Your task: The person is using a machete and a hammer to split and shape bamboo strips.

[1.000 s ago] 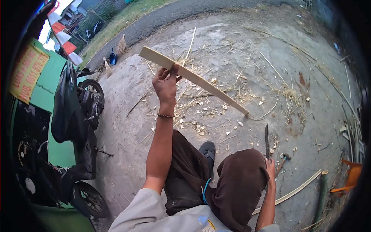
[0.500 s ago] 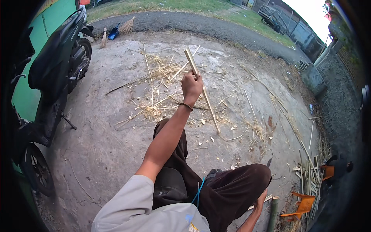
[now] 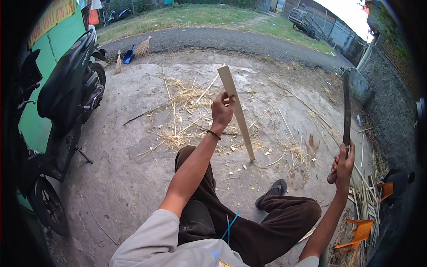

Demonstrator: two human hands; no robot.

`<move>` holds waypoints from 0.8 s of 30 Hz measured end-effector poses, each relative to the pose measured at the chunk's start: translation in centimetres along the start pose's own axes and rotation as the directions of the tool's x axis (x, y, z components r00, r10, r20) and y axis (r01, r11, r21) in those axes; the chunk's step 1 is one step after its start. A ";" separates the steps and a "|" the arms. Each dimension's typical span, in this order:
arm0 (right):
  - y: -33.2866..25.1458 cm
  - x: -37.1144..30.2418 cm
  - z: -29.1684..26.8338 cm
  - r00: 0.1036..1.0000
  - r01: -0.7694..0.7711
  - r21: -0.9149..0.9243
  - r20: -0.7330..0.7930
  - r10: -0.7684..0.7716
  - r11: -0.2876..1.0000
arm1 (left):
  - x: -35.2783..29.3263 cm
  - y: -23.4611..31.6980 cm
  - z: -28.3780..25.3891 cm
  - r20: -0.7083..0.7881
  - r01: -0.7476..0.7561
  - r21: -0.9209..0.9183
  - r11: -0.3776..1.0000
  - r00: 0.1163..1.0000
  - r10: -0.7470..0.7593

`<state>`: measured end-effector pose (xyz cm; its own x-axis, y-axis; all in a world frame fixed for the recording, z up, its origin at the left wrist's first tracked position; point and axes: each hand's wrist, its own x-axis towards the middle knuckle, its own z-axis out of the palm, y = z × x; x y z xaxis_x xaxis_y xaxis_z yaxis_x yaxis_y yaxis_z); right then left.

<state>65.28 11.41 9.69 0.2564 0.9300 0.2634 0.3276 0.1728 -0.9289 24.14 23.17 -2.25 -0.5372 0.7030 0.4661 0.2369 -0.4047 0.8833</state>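
My left hand [image 3: 222, 111] is closed on the upper part of a long, flat, pale bamboo slat [image 3: 241, 120]. The slat stands tilted, its lower end touching the ground beside a thin curled strip. At the right my right hand [image 3: 344, 165] grips the handle of a machete [image 3: 347, 107], whose long dark blade points upward, well apart from the slat. My bent legs in dark brown trousers lie below, a sandalled foot [image 3: 278, 188] between the two hands.
Shavings and split strips [image 3: 182, 100] litter the concrete ahead. A motorcycle [image 3: 66, 93] stands at the left. Far left are a broom [image 3: 143, 46] and a blue dustpan [image 3: 128, 55]. An orange plastic chair [image 3: 358, 233] and a pile of strips [image 3: 362, 200] lie at the right.
My right hand has come up from beside my knee, raising the machete. The slat has turned its broad face into view in my left hand. My right leg has shifted, revealing the foot.
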 end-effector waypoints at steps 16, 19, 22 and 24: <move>4.2 -1.9 6.4 0.830 0.307 -0.532 0.555 0.050 0.789 | -0.8 -0.1 -1.4 0.447 0.085 -0.332 0.940 0.891 0.077; 4.0 -2.0 7.2 0.832 0.322 -0.481 0.555 -0.001 0.815 | -1.1 0.5 -1.6 0.448 0.099 -0.296 0.950 0.893 0.046; 2.9 -2.2 7.9 0.831 0.264 -0.508 0.552 0.075 0.820 | -1.3 0.8 -1.7 0.456 0.095 -0.256 0.962 0.889 0.034; 3.5 -2.4 8.2 0.820 0.290 -0.530 0.567 0.078 0.797 | -1.5 0.7 -1.6 0.464 0.082 -0.258 0.963 0.885 0.050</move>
<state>58.39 12.41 3.71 -0.2796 0.9601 -0.0044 0.8170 0.2355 -0.5264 23.78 20.88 -2.47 -0.0880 0.8730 0.4797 -0.0249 -0.4833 0.8751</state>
